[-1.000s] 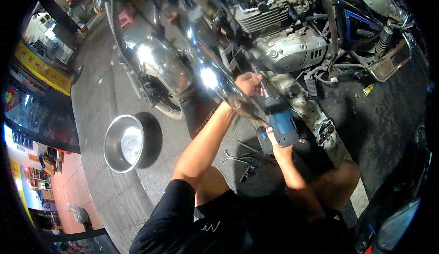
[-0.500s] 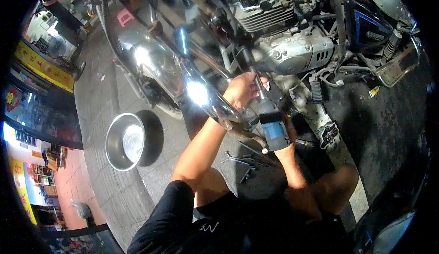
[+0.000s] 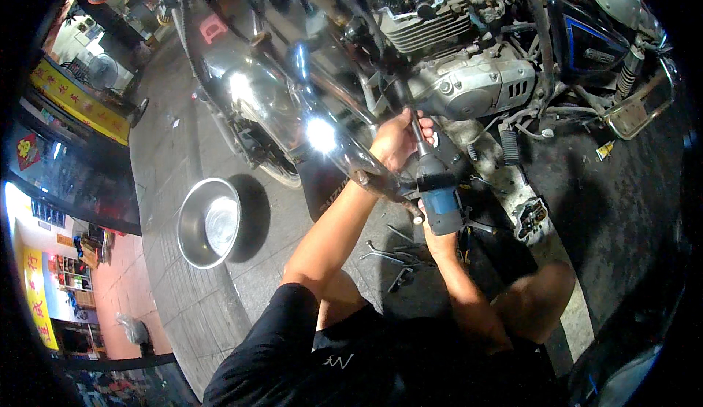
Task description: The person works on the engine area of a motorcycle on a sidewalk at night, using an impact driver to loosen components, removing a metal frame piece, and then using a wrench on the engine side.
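My left hand grips the metal extension shaft of a blue-and-black power tool, just below the dark front of the motorcycle engine. Its fingers are curled round the shaft. My right hand holds the tool at its rear underside, partly hidden by the tool's body. The shaft runs up into dark fittings beside the engine, where its tip is hard to make out. A chrome exhaust pipe slants down past my left forearm to just left of the tool.
A steel basin sits on the paved floor at the left. Several loose wrenches lie below the tool. A chrome mudguard and pink stool are up left. A yellow tube lies at the right. Shopfronts line the left edge.
The tool has shifted and rotated slightly in my hands since the earlier frames, and my left hand is a little higher and to the right. The whole view has shifted slightly.
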The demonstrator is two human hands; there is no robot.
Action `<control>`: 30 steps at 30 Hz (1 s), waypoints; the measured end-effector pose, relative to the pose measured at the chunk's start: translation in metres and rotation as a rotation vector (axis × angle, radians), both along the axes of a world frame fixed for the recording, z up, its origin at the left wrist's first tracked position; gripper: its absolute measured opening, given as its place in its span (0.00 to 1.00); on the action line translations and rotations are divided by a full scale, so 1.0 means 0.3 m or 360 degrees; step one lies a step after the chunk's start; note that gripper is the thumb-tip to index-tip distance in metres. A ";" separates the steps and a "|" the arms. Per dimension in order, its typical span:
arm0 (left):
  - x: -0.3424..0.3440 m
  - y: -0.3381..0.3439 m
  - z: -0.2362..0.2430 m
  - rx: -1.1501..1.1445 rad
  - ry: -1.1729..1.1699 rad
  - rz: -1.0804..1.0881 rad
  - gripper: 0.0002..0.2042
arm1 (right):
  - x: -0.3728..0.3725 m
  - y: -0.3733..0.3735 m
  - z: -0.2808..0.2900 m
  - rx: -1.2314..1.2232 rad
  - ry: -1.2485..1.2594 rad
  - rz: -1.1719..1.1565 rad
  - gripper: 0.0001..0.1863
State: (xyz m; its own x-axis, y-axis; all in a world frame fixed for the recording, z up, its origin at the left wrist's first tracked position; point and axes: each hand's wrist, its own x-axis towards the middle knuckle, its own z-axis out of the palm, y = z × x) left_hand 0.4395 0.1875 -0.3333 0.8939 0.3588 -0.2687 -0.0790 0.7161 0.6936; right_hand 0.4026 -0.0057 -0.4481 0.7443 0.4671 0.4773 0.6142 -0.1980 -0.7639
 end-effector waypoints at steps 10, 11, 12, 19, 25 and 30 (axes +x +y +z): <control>0.026 0.045 -0.038 -0.0127 -0.0067 0.0010 0.20 | 0.007 -0.040 0.030 0.0665 0.0908 0.0208 0.15; 0.029 0.043 -0.038 -0.0138 -0.0084 -0.0023 0.20 | -0.002 -0.051 0.050 0.0569 0.0815 0.0150 0.14; 0.029 0.042 -0.038 -0.0149 -0.0100 -0.0054 0.20 | -0.001 -0.058 0.057 0.0465 0.0692 0.0106 0.14; 0.008 0.005 0.007 0.0032 -0.0024 -0.0144 0.21 | 0.024 -0.090 0.122 0.0081 0.0061 0.0047 0.12; 0.023 0.004 -0.004 -0.0052 0.0034 0.0019 0.19 | -0.010 -0.088 0.125 0.0413 0.0719 0.0112 0.12; 0.033 0.017 -0.021 -0.0126 0.0069 0.0098 0.17 | 0.000 -0.081 0.053 0.0313 0.0440 0.0051 0.11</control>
State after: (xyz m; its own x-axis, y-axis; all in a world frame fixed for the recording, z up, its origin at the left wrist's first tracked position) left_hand 0.4493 0.1927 -0.3396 0.8579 0.3887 -0.3362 -0.0956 0.7634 0.6388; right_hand 0.4028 -0.0299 -0.4321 0.8447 0.4111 0.3428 0.3819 -0.0142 -0.9241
